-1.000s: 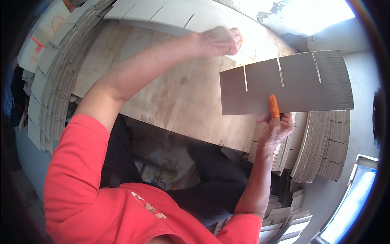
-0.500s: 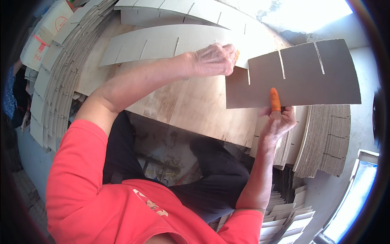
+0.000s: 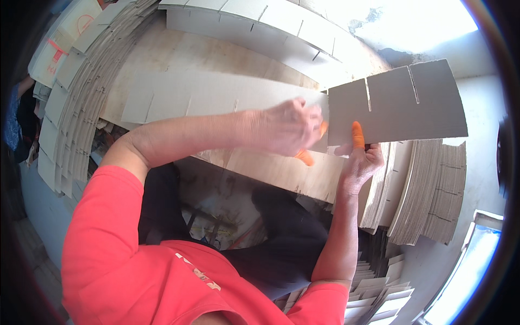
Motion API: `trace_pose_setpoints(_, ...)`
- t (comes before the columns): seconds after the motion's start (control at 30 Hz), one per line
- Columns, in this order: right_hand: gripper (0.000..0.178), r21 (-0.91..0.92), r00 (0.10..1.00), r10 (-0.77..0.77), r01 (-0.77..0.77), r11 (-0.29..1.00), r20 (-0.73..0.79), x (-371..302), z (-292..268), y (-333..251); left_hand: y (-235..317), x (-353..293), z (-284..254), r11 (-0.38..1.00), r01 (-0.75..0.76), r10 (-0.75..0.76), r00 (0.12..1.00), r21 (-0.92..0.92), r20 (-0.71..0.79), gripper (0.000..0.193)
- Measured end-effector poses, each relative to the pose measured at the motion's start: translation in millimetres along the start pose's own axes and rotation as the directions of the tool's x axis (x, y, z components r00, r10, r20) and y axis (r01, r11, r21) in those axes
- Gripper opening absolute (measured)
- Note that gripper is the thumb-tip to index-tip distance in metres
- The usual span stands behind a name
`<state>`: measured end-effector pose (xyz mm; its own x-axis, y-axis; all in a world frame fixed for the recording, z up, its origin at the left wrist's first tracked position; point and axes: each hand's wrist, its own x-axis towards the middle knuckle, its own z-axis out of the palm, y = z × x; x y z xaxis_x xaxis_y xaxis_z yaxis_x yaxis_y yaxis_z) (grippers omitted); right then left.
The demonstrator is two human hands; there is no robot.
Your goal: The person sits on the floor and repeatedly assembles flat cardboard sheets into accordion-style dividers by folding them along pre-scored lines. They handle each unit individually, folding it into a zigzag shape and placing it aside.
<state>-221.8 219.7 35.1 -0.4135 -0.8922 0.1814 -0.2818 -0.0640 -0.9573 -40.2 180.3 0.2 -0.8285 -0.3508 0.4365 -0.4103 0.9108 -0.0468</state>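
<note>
A grey slotted cardboard strip [image 3: 398,111] is pinched in my right hand [image 3: 362,165], whose thumb wears an orange finger cot and lies on its face. The fingers are partly hidden beneath the lower edge. My left hand [image 3: 290,127], blurred by motion, is at the strip's left end. It has orange cots on its thumb and one finger; its grip cannot be made out. A long pale slotted cardboard strip [image 3: 211,97], slightly blurred, extends left from there over the wooden board and meets or overlaps the grey one. My left hand covers part of that junction.
More slotted strips [image 3: 244,24] stand along the board's far side. Stacked cardboard [image 3: 92,81] lines the left. Further stacks [image 3: 428,189] sit at the right, with loose pieces [image 3: 379,292] below. The wooden board [image 3: 260,170] ends just before my knees.
My left hand has moved nearer to me, and its thumb now shows. The pale strip has shifted nearer and left. My right hand and the grey strip have moved slightly left.
</note>
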Motion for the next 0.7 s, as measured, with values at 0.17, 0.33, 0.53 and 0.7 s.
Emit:
trace_pose_setpoints(0.17, 0.011, -0.021, 0.999, 0.007, -0.006, 1.000, 0.049, 0, 9, 6, -108, 20, 43, 0.914, 0.369, -0.317, 0.908, 0.166, -0.275, 0.049)
trace_pose_setpoints(0.33, 0.013, -0.004, 0.996, 0.049, -0.049, 0.999, 0.081, 0, 14, 6, -167, 34, 72, 0.716, 0.334, -0.400, 0.916, 0.613, -0.031, 0.032)
trace_pose_setpoints(0.53, 0.017, -0.023, 0.995, 0.053, -0.051, 0.998, 0.084, -1, 16, 6, -175, 43, 72, 0.797, 0.212, -0.173, 0.977, 0.566, -0.122, 0.008)
trace_pose_setpoints(0.7, 0.019, -0.023, 0.993, 0.026, -0.024, 0.999, 0.116, -2, 16, 5, -189, 36, 70, 0.926, 0.318, -0.285, 0.942, 0.201, -0.177, 0.026)
